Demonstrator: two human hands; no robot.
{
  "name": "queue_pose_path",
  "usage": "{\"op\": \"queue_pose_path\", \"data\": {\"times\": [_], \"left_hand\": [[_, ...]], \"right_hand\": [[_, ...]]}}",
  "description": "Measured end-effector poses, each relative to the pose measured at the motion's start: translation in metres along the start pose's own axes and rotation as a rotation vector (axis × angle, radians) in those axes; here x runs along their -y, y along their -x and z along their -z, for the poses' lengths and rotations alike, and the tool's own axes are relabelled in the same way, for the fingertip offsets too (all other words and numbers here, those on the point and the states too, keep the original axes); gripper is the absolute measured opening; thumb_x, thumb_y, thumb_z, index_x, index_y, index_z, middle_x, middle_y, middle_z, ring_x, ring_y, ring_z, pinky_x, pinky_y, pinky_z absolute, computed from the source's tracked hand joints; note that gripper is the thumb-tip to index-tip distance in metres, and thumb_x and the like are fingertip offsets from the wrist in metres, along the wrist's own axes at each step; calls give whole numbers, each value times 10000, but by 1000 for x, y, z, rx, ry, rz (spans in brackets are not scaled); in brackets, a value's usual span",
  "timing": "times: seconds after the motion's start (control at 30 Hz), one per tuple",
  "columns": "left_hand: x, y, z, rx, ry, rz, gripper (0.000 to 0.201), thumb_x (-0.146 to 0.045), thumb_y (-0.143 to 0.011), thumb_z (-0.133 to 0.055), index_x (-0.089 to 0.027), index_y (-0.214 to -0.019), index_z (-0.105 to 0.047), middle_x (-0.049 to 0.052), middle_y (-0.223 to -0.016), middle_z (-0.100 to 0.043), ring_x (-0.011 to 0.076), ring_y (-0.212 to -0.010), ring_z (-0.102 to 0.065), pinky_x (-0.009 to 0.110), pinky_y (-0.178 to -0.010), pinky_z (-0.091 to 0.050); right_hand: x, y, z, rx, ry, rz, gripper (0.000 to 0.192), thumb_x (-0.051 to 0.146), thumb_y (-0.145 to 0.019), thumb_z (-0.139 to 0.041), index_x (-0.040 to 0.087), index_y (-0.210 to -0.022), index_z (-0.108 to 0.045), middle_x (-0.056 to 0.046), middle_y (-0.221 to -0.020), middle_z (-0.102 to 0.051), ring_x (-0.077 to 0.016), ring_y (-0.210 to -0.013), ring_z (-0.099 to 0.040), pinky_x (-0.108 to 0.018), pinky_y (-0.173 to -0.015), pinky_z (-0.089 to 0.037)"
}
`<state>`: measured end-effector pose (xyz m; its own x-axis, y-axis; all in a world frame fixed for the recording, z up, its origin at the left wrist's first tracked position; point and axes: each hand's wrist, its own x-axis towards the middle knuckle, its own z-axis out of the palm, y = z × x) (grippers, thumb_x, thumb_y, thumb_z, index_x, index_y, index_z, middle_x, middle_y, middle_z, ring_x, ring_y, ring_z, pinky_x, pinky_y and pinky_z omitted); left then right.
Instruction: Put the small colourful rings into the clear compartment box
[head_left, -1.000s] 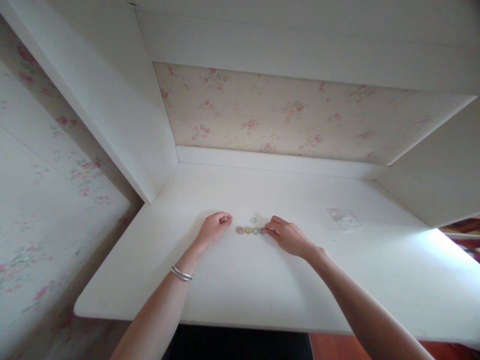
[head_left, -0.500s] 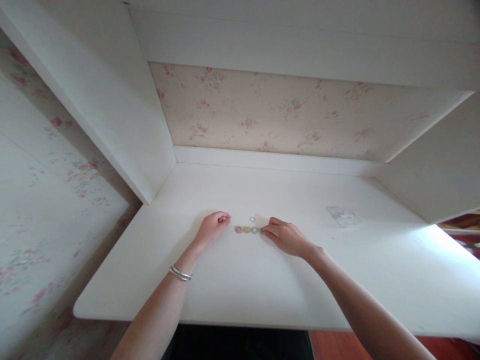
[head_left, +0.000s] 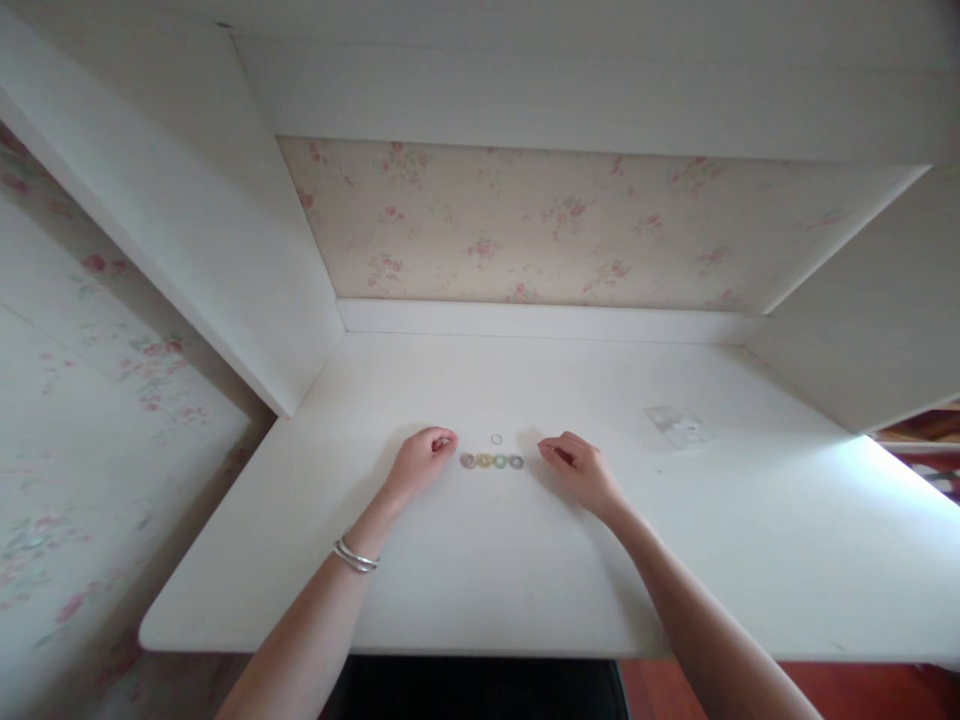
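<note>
In the head view, four small round rings [head_left: 485, 466], pink, yellow, green and greyish, lie between the hands on a smooth white desk [head_left: 480, 570], their row's long axis running hand to hand. One thin pale ring [head_left: 496, 444] lies just beyond. The left hand [head_left: 421, 462] pinches, contents indiscernible; the right hand [head_left: 583, 473] is released, loosely curled.

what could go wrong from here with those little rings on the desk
1. The left hand and right hand are close to opposite ends of the row of coloured rings, so a small slip might knock it out of line.
2. The pale ring, just beyond the row, is thin and nearly matches the desk, so it might be overlooked or brushed aside.
</note>
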<state>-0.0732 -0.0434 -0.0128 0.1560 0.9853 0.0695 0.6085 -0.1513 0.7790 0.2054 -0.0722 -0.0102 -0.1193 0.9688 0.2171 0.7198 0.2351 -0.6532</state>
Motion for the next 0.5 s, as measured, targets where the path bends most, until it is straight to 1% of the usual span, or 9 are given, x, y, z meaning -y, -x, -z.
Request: {"op": "queue_pose_path", "data": {"times": [0.1, 0.2, 0.33, 0.4, 0.5], "left_hand": [[-15, -4, -10, 63, -80, -123, 240, -323, -825, -497, -192, -901, -682, 25, -806, -643, 134, -692, -571, 235, -674, -430], [-35, -14, -20, 132, -178, -202, 219, -307, -830, -497, -221, -875, -693, 33, -888, -641, 141, -745, -581, 238, -722, -433], [-56, -31, -35, 210, -303, -190, 201, -307, -814, -521, -236, -815, -709, 37, -880, -638, 156, -767, -587, 246, -753, -429], [-60, -37, -41, 241, -356, -178, 175, -292, -792, -548, -232, -779, -711, 40, -864, -637, 164, -767, -588, 252, -760, -428], [-63, -42, -49, 242, -420, -180, 175, -242, -794, -538, -222, -740, -704, 49, -862, -635, 173, -785, -590, 258, -762, -425]], "right_hand": [[-10, 5, -7, -85, -57, -86, 361, 446, -882, -403, 214, -887, -678, -27, -747, -586, -149, -663, -531, -271, -619, -403], [-15, 6, -9, -126, -112, -108, 360, 461, -875, -413, 217, -877, -679, -26, -746, -586, -151, -664, -531, -274, -630, -405], [-16, 7, -6, -132, -157, -117, 369, 472, -869, -414, 216, -873, -680, -32, -741, -585, -156, -672, -536, -276, -639, -410], [-17, 7, -5, -135, -180, -126, 360, 470, -863, -425, 216, -873, -681, -31, -740, -586, -155, -674, -537, -271, -637, -409], [-18, 7, -3, -129, -215, -133, 333, 452, -861, -443, 220, -870, -683, -20, -730, -582, -144, -658, -527, -259, -617, -400]]}}
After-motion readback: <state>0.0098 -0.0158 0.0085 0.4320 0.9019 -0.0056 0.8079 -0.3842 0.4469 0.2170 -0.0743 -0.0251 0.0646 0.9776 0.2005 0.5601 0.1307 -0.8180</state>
